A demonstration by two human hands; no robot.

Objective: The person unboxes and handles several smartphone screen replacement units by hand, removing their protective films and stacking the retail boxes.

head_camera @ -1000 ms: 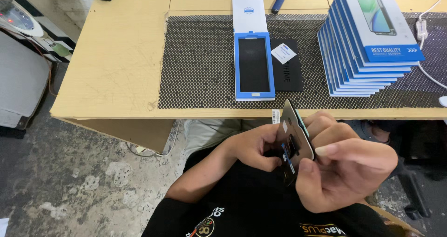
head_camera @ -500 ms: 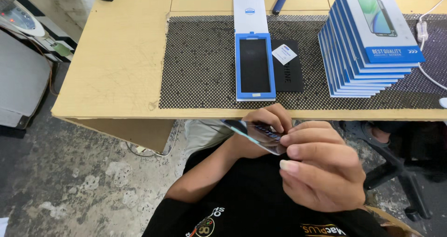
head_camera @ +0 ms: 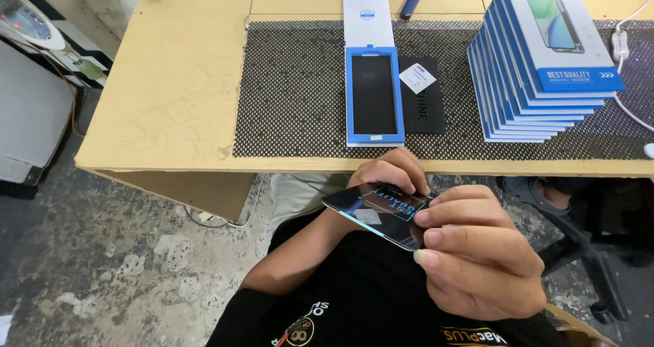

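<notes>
Below the table edge, over my lap, both hands hold a dark glossy phone screen panel that lies nearly flat with its face up. My left hand grips its far edge from behind. My right hand pinches its near right end with fingertips on the glass. On the table straight ahead an open blue box holds a dark tray, with its white lid beyond it and a black sleeve beside it.
A stack of several blue-and-white screen boxes stands at the right on the black dotted mat. A blue pen lies at the back. A white cable runs at far right. A grey machine stands left of the wooden table.
The panel has turned from standing on edge to lying nearly flat, face up. My right hand has shifted lower and to the panel's right end.
</notes>
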